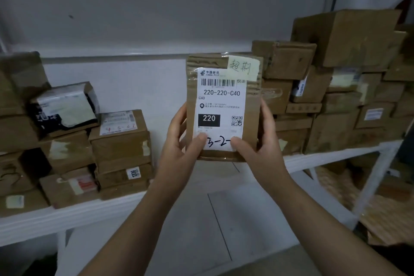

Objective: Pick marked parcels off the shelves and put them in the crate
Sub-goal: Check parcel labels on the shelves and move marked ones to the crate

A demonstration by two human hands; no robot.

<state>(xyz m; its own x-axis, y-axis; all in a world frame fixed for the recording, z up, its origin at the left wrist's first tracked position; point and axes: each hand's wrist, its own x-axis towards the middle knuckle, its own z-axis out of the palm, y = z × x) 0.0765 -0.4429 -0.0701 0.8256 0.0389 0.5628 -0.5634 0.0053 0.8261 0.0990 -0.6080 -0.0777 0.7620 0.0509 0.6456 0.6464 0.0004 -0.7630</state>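
Observation:
A flat brown cardboard parcel (252,101) stands upright in front of me, held in both hands above the shelf gap. It carries a white shipping label reading 220-220-C40 and a pale sticky note with handwriting at its top right corner. My left hand (181,141) grips its lower left edge, thumb on the label. Gripping the lower right edge is my right hand (257,143), its thumb also on the label. No crate is in view.
A white metal shelf (67,215) runs across the view. Stacked brown parcels (121,145) fill its left part, and a taller pile (336,96) fills the right. More cardboard lies on a lower level (385,215) at right. A white wall stands behind.

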